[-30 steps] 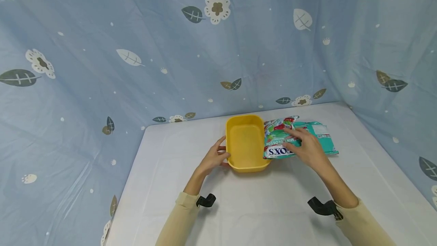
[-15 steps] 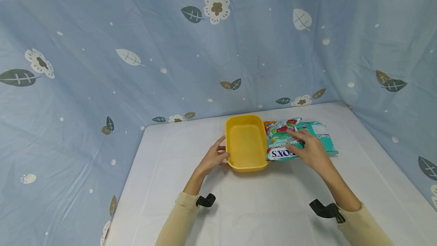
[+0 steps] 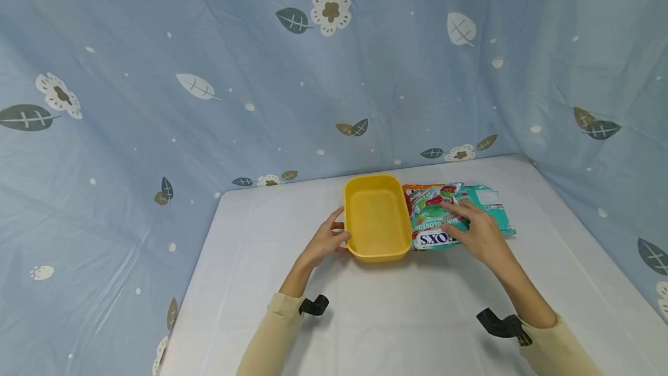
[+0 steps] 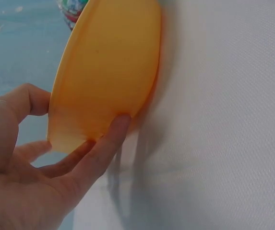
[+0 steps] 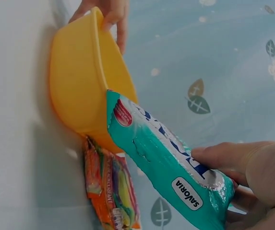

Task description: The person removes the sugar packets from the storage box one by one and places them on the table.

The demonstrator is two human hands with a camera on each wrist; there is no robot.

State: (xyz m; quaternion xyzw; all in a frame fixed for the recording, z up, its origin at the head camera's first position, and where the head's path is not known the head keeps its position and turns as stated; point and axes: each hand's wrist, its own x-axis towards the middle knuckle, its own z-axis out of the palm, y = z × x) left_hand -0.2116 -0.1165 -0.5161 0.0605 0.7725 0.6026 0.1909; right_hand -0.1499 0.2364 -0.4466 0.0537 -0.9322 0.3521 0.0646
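Note:
My left hand holds the left side of a yellow plastic tub, thumb at the rim and fingers against the outer wall. In the left wrist view the tub's wall fills the top. My right hand pinches a teal Fox's candy bag, printed "Mint Blossom", just right of the tub. The right wrist view shows that bag tilted and raised, its left corner close to the tub's rim; whether they touch I cannot tell. Nothing is visible on the tub's floor.
An orange, fruit-printed packet lies beside the tub, partly under the raised candy bag. Another teal bag lies farther right, partly behind my right hand. A white cloth covers the table, and a blue patterned curtain hangs behind.
My right hand has drawn the candy bag right and slightly toward me, off the tub's right edge. More of the orange packet shows behind it. My left hand stays on the tub.

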